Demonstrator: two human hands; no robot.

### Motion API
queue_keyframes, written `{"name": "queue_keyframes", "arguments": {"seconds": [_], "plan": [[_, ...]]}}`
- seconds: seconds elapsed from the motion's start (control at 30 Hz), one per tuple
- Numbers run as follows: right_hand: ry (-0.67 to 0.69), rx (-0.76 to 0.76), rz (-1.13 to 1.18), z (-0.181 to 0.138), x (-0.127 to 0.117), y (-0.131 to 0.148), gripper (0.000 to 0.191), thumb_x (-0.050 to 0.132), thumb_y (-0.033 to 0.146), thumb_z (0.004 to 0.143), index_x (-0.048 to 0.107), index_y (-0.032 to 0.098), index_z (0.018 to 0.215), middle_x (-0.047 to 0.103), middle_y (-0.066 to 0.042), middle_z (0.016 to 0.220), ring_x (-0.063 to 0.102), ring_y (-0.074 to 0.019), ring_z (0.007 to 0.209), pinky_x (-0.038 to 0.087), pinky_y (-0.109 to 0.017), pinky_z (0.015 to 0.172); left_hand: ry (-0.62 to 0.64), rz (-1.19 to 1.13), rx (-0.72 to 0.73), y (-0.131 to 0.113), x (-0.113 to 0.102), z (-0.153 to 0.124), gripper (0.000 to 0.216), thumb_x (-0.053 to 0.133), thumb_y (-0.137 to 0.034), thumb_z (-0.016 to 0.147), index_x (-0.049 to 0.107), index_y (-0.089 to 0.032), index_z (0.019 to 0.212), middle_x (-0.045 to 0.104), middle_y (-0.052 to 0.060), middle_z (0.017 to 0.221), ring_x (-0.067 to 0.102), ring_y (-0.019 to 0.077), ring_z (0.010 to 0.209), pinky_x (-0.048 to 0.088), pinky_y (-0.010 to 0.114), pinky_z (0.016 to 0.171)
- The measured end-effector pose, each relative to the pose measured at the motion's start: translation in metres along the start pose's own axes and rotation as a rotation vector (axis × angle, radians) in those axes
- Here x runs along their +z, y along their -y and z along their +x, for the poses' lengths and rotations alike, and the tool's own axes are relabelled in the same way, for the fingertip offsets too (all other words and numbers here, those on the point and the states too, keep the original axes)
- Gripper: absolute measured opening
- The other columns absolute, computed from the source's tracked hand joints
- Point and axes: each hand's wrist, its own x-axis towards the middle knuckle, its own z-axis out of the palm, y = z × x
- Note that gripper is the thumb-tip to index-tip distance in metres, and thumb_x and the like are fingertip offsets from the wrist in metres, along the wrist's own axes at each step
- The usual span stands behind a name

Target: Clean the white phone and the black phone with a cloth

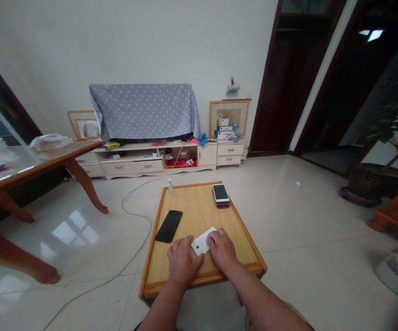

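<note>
- Seemingly the step in hand: the left hand [183,262] braces the white phone [201,243] on the surface [195,202], its left end clamped between fingers and thumb.
- The right hand [224,250] bunches over the other end; whether it pinches anything, I cannot tell.
- Next likely needs steady bracing.
- Bucket [397,271] lettering is unreadable.

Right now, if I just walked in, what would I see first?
Probably the big spotted cloth draped by the far wall. Then the left hand and right hand touching a white phone at the near end of the small wooden table, with a black phone lying to their left.
</note>
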Motion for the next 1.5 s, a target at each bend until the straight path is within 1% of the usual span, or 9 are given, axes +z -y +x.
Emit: {"name": "queue_keyframes", "arguments": {"seconds": [0.13,0.37,0.5,0.63,0.83,1.03,1.2,1.33,1.5], "plan": [[0.029,0.023,-0.046,0.003,-0.003,0.000,0.023,0.048,0.018,0.093,0.069,0.021,0.086,0.058,-0.004,0.093,0.055,-0.0162,0.087,0.037,-0.024,0.076,-0.018,-0.001,0.002,0.001,0.000,0.000,0.060,0.071,-0.041,0.072,0.054,-0.023,0.127,0.064,0.008,0.122,0.050,0.0282,0.122,0.029,0.040,0.103],[0.165,-0.230,-0.091,-0.021,-0.001,0.022,0.025,0.048,0.024,0.095,0.073,0.025,0.096,0.061,-0.004,0.095,0.054,-0.0178,0.092,0.036,-0.026,0.078,0.006,-0.017,-0.003,0.002,0.000,0.000,0.053,0.063,-0.045,0.078,0.054,-0.022,0.125,0.065,0.010,0.121,0.051,0.0288,0.121,0.031,0.039,0.101],[0.170,-0.088,-0.230,-0.010,-0.012,0.013,0.027,0.048,0.032,0.096,0.074,0.029,0.098,0.062,-0.005,0.095,0.056,-0.0193,0.090,0.034,-0.028,0.071,0.015,-0.007,-0.021,-0.002,-0.004,0.000,0.054,0.067,-0.040,0.074,0.056,-0.023,0.123,0.064,0.009,0.120,0.052,0.0279,0.119,0.031,0.038,0.101],[0.157,0.056,-0.213,0.003,-0.016,0.003,0.027,0.047,0.033,0.097,0.073,0.027,0.094,0.062,-0.003,0.095,0.058,-0.0161,0.081,0.032,-0.027,0.066,0.036,-0.016,-0.031,-0.003,-0.006,0.001,0.054,0.069,-0.039,0.072,0.056,-0.023,0.122,0.064,0.008,0.120,0.051,0.0277,0.119,0.031,0.038,0.100],[0.122,-0.002,-0.111,-0.006,-0.002,0.017,0.022,0.049,0.019,0.092,0.069,0.025,0.098,0.062,-0.002,0.100,0.059,-0.0147,0.086,0.035,-0.025,0.071,0.024,-0.015,-0.017,0.000,-0.003,0.001,0.054,0.067,-0.040,0.074,0.055,-0.023,0.124,0.064,0.008,0.122,0.051,0.0274,0.121,0.031,0.037,0.101],[0.181,-0.147,-0.058,-0.015,0.005,0.032,0.024,0.049,0.026,0.094,0.071,0.022,0.086,0.063,-0.004,0.095,0.058,-0.0162,0.089,0.038,-0.025,0.079,0.027,-0.026,-0.013,0.002,-0.002,0.001,0.047,0.061,-0.041,0.080,0.056,-0.023,0.123,0.065,0.009,0.121,0.053,0.0275,0.119,0.031,0.037,0.101],[0.132,0.014,-0.130,0.006,-0.006,0.017,0.025,0.050,0.032,0.095,0.073,0.025,0.087,0.064,-0.004,0.096,0.057,-0.0169,0.092,0.037,-0.025,0.074,0.039,-0.008,-0.021,-0.004,-0.006,0.001,0.053,0.067,-0.040,0.075,0.056,-0.022,0.124,0.064,0.009,0.122,0.051,0.0278,0.120,0.031,0.037,0.101],[0.137,0.149,-0.193,0.015,-0.012,0.013,0.033,0.040,0.036,0.100,0.072,0.027,0.096,0.069,-0.005,0.096,0.061,-0.0171,0.087,0.034,-0.026,0.067,0.048,0.014,-0.048,-0.009,-0.011,0.002,0.055,0.069,-0.037,0.073,0.056,-0.022,0.124,0.064,0.009,0.123,0.051,0.0277,0.120,0.031,0.038,0.102],[0.285,-0.048,-0.130,-0.005,0.001,0.037,0.029,0.044,0.036,0.096,0.072,0.032,0.103,0.074,-0.002,0.093,0.066,-0.0186,0.086,0.036,-0.027,0.067,0.041,-0.023,-0.044,-0.004,-0.008,0.004,0.043,0.059,-0.034,0.082,0.056,-0.023,0.123,0.065,0.009,0.122,0.053,0.0272,0.120,0.032,0.038,0.101]]}}
